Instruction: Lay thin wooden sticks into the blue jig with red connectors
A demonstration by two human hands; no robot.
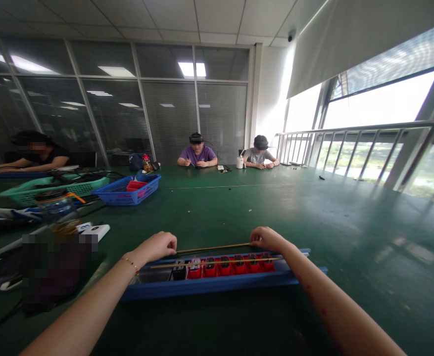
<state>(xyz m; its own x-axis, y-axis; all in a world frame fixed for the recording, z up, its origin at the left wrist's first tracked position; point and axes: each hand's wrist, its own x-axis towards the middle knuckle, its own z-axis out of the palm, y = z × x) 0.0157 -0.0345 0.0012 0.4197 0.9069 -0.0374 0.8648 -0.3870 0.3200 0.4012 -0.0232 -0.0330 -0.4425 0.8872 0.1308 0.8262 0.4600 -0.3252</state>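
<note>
My left hand (160, 245) and my right hand (267, 239) pinch the two ends of a thin yellowish-brown stick (213, 247). It stretches along the far side of a long blue tray (217, 283), seemingly just above its edge. A second thin stick (217, 262) lies lengthwise over the tray, across a row of several red square cups (224, 269) with dark contents. Left of these cups stands a black piece (179, 272). The tray's left end shows a bare grey inside. My right forearm hides part of the tray's right end.
On the left are a blue basket (127, 197) with a red box, a green basket (24, 190) with cables, a lidded glass jar (59, 210) and a white device (95, 231). Two people sit across the green table (217, 217); another person (40, 153) sits far left.
</note>
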